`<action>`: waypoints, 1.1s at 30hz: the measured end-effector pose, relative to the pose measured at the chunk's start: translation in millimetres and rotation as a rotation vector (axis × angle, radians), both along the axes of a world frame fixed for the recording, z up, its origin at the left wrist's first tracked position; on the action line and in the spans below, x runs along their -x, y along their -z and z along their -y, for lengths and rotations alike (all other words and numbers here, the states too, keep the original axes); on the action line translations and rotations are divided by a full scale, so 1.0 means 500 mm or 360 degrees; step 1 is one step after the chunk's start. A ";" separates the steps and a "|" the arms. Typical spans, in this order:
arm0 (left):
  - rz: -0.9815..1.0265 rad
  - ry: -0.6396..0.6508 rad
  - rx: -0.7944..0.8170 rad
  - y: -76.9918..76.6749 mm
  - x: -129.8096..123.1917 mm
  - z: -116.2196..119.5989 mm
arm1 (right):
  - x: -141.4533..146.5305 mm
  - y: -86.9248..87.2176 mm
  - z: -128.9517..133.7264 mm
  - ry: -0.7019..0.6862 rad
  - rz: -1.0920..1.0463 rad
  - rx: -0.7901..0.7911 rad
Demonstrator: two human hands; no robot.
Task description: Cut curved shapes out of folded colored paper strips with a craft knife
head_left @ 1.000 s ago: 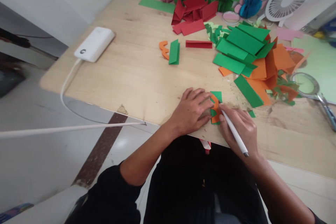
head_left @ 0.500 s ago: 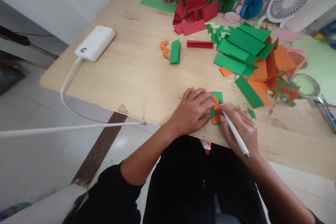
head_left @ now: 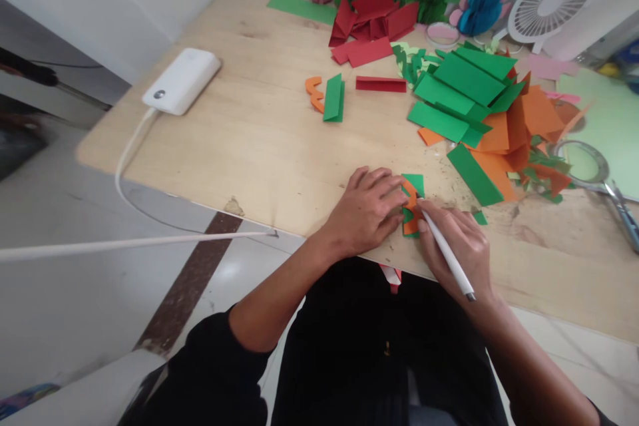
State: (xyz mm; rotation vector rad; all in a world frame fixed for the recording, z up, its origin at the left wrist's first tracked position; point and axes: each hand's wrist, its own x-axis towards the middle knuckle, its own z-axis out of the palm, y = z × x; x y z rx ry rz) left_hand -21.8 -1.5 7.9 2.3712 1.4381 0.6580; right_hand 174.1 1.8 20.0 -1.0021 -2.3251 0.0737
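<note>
Near the table's front edge, a curvy orange paper shape lies on a green paper piece. My left hand rests flat on the table, its fingertips on the left edge of these papers. A white pen is gripped in my right hand, its tip hidden by the fingers at the orange shape's right side. Further back stand a folded green paper, beside another orange cut shape, and a folded red strip.
Green folded papers and orange papers are heaped at the right, with scissors beyond. Red papers, honeycomb paper figures and a white fan line the back. A white power bank lies left.
</note>
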 end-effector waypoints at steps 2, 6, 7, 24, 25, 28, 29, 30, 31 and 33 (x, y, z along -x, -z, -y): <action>0.0011 0.0001 0.0002 0.001 0.000 0.000 | 0.000 0.000 0.000 -0.0002 0.0002 0.0004; 0.0002 0.0009 -0.0002 0.004 0.000 -0.001 | 0.002 -0.003 0.000 0.0013 0.0015 -0.0002; -0.0004 0.0011 -0.0001 0.004 0.000 -0.001 | 0.002 -0.003 0.000 0.0016 0.0022 -0.0004; -0.0121 0.0041 0.0017 -0.005 0.001 -0.004 | 0.003 -0.001 -0.001 0.0025 0.0063 -0.0045; -0.0119 0.0040 0.0021 -0.005 0.001 -0.004 | 0.003 0.001 -0.001 0.0016 0.0053 -0.0041; -0.0110 0.0039 0.0027 -0.005 0.002 -0.003 | 0.003 0.004 -0.002 -0.0010 0.0036 -0.0011; -0.0106 0.0041 0.0023 -0.004 0.002 -0.003 | 0.002 0.005 -0.002 -0.0012 0.0041 -0.0003; -0.0101 0.0041 0.0019 -0.003 0.002 -0.003 | 0.002 0.005 -0.001 -0.0013 0.0049 0.0005; -0.0096 0.0041 0.0013 -0.002 0.003 -0.003 | 0.002 0.006 -0.001 -0.0013 0.0058 0.0013; -0.0083 0.0039 0.0004 0.000 0.003 -0.003 | 0.002 0.006 -0.001 -0.0012 0.0060 0.0025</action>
